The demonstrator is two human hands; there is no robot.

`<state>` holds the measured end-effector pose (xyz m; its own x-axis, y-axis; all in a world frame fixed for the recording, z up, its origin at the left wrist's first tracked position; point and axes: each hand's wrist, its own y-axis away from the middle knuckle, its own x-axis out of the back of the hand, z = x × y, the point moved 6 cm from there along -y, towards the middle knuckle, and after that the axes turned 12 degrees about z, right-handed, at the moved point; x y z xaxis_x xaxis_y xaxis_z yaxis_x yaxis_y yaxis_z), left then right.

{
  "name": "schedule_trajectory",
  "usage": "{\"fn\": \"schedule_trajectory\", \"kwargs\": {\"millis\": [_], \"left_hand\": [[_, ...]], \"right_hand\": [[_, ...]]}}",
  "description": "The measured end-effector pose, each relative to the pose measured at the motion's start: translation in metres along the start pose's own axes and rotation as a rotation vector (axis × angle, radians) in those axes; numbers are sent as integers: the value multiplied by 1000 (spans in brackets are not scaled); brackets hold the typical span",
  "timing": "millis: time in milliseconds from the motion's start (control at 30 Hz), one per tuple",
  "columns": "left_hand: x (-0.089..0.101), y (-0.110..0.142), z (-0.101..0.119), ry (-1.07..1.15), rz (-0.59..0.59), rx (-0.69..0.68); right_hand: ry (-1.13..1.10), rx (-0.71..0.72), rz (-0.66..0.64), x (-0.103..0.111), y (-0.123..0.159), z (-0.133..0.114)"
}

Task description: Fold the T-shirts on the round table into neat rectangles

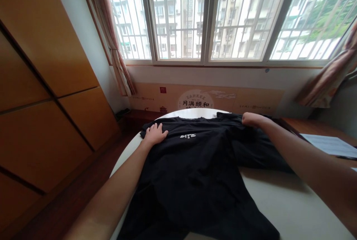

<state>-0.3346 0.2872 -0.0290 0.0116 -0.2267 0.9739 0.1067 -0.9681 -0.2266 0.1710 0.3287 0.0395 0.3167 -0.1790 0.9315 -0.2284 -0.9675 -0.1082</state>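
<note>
A black T-shirt (195,173) with small white lettering on its chest lies spread out, its collar toward the window. My left hand (156,134) rests on the shirt near the left shoulder and sleeve, palm down with its fingers apart. At the far right shoulder, my right hand (251,119) is closed on a pinch of the shirt's black cloth. More dark fabric (259,151) lies under and beside that hand; whether it is a sleeve or another garment I cannot tell. A white round table (279,199) bears the shirt.
Wooden cabinets (78,117) stand on the left. Behind the table, a printed cardboard panel (259,100) runs along the wall below a barred window (181,20). At right, paper sheets (330,143) lie on a brown surface. Curtains (118,58) hang at both sides.
</note>
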Motion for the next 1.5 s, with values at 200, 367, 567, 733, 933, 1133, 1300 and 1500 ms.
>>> {"fn": "schedule_trajectory", "kwargs": {"millis": [200,367,567,733,933,1133,1300,1500], "left_hand": [[7,-18,59,45,16,-207],[-17,-50,95,103,-68,-137],[-33,-74,101,153,-43,-168],[-28,-73,92,207,-3,-199],[-18,-37,69,131,47,-107],[-20,-10,66,120,6,-97],[-19,-7,68,111,-4,-112],[-17,-6,69,110,-13,-107]], "right_hand": [[68,347,57,-38,12,-97],[52,365,-124,-121,31,-160],[59,188,-123,-155,12,-145],[61,210,-107,-156,3,-134],[39,278,-97,-153,15,-137],[53,405,-89,-139,47,-159],[-17,823,-221,-135,146,-174],[-125,996,-234,-103,253,-143]]}}
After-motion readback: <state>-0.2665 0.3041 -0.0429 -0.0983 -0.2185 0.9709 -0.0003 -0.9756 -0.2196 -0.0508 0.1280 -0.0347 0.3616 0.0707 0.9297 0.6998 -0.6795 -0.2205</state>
